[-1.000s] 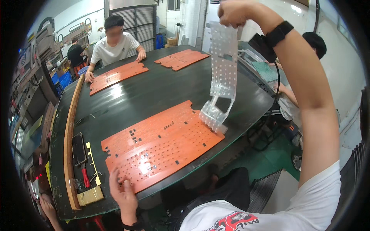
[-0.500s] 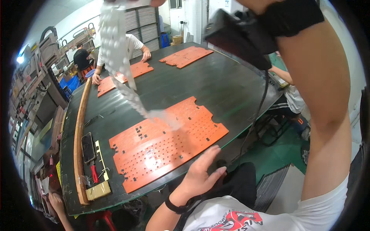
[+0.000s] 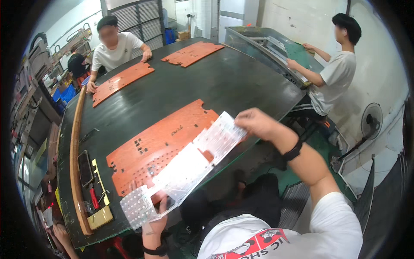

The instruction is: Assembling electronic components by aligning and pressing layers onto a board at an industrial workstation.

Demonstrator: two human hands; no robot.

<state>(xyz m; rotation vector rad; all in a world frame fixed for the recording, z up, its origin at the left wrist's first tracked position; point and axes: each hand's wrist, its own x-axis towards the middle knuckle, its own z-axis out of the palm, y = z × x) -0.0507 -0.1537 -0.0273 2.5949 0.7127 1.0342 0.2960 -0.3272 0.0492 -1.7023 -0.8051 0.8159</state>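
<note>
Dark worktable fills centre frame w/ an orange perforated panel at lower centre, over which the person stretches a clear perforated plastic sheet, left hand pinching its lower-left end, right hand closed on its upper-right end.

A perforated sheet lies across the near panel on the table, tools to its left

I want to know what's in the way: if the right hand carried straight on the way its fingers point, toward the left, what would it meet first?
Probably the orange perforated panel on the table; the right hand already grips the clear film sheet over it. Depth is unclear.
</note>
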